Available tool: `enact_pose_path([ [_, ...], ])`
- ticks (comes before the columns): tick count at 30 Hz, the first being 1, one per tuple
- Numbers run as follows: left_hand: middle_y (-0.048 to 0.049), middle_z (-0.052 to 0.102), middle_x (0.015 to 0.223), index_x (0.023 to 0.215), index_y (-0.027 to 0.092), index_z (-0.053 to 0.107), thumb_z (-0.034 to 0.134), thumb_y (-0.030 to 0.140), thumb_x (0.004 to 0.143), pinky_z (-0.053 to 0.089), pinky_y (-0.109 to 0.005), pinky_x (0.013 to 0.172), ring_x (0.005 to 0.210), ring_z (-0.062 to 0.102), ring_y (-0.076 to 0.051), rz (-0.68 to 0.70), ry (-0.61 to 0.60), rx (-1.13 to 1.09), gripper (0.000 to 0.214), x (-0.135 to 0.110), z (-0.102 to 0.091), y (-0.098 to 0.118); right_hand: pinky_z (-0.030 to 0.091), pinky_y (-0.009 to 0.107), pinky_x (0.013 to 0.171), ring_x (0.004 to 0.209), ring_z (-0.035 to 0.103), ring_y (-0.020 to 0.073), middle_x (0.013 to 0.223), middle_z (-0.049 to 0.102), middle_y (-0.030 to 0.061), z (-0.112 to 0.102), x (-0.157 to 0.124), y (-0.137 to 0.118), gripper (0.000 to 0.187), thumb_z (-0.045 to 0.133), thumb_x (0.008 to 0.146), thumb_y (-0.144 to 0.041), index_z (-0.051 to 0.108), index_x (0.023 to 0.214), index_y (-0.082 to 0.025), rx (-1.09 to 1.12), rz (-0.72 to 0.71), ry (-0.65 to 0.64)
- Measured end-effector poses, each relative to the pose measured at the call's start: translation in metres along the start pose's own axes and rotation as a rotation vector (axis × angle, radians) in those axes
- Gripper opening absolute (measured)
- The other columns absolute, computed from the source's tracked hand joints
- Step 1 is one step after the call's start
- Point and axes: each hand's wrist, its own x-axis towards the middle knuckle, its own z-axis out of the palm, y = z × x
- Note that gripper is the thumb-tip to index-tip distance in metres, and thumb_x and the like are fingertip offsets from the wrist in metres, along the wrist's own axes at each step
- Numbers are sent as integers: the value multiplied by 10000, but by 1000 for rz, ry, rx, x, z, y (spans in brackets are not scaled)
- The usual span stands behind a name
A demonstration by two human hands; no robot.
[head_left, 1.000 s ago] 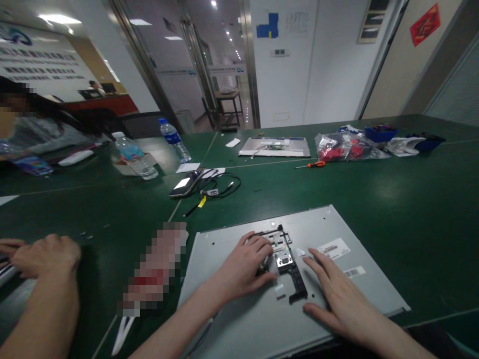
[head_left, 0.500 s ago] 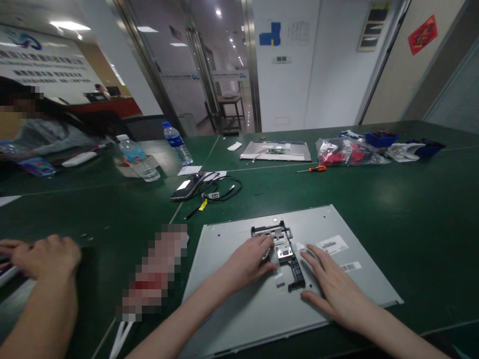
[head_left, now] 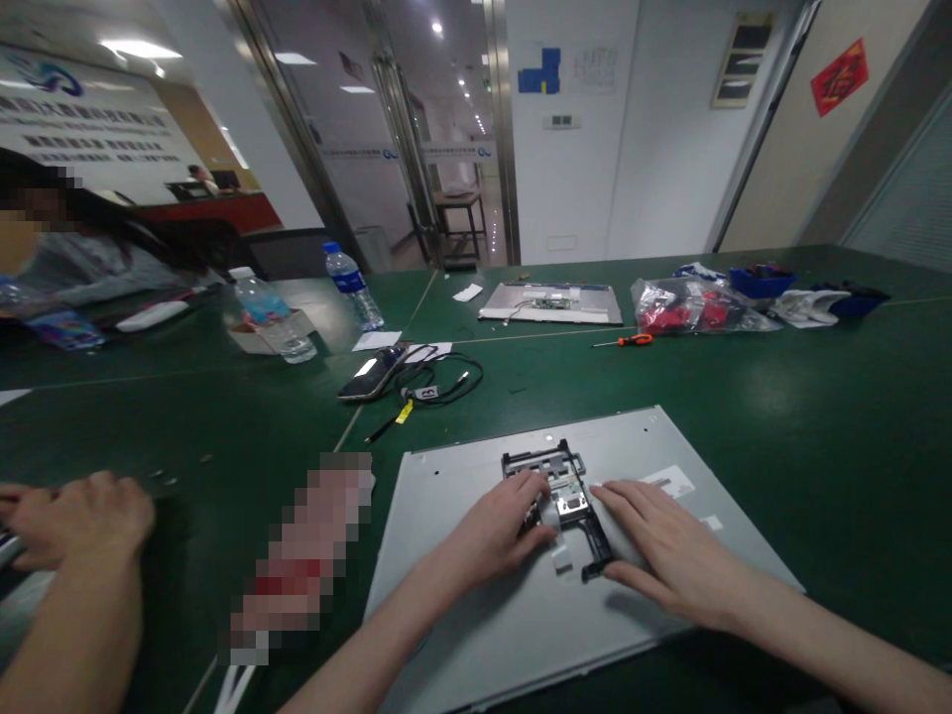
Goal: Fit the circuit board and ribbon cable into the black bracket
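Note:
A black plastic frame point(head_left: 597, 538) with silvery metal parts is over the middle of a large pale grey panel point(head_left: 446, 526). My left hand point(head_left: 506, 521) is closed on the left side of this frame; its fingertips are partly hidden. From the right, my right hand point(head_left: 661, 540) grips the same frame, its thumb at the lower corner and its fingers along the right edge. A small pale tab point(head_left: 561, 560) shows below the left thumb. White labels point(head_left: 673, 481) on the panel are partly covered by my right hand.
A pixelated object point(head_left: 308, 545) with white cords lies left of the panel. Beyond are a phone point(head_left: 370, 375), black cables point(head_left: 446, 387), bottles point(head_left: 353, 286), an orange screwdriver point(head_left: 632, 340), another panel point(head_left: 550, 303) and a plastic bag point(head_left: 691, 307). Another person's hand point(head_left: 89, 521) is at far left.
My right hand has moved left, from beside the black frame onto its right edge and lower corner. The frame has shifted slightly, and my left hand stays on it.

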Motion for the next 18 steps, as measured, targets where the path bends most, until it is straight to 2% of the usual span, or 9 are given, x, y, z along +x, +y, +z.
enact_pose_path([
  [4, -115, 631, 1240, 1231, 208, 510, 661, 252, 894, 521, -468, 965, 1117, 621, -287, 30, 4, -70, 371, -2, 1, -4, 468, 529, 1064, 1278, 522, 325, 1414, 545, 167, -2, 32, -5, 596, 647, 942, -287, 414, 1475, -159, -27, -234, 29],
  [8, -120, 617, 1267, 1224, 210, 500, 661, 190, 859, 506, -476, 995, 1153, 603, -296, 33, 6, -103, 400, -4, 4, -8, 487, 467, 1020, 1220, 559, 292, 1308, 627, 133, 15, 53, -3, 379, 667, 940, -264, 574, 1296, -171, -43, -430, 69],
  [10, -117, 609, 1274, 1209, 218, 504, 646, 178, 861, 500, -477, 1002, 1159, 597, -295, 30, 14, -115, 377, -5, 7, -9, 477, 444, 1030, 1220, 564, 272, 1296, 645, 117, 23, 57, 2, 303, 644, 969, -293, 607, 1245, -175, -30, -473, 87],
  [13, -114, 602, 1278, 1218, 226, 496, 640, 190, 875, 489, -477, 1012, 1164, 590, -297, 25, 34, -142, 374, -6, 9, -8, 439, 433, 1081, 1267, 545, 255, 1319, 652, 94, 30, 56, 7, 298, 589, 1012, -330, 607, 1270, -183, -10, -497, 86],
  [18, -126, 595, 1287, 1279, 218, 471, 681, 249, 886, 478, -481, 1011, 1175, 579, -306, 29, 18, -162, 447, -8, 8, -7, 421, 435, 1090, 1283, 536, 254, 1332, 651, 92, 26, 56, 9, 324, 569, 1017, -352, 607, 1296, -192, -33, -498, 70],
])
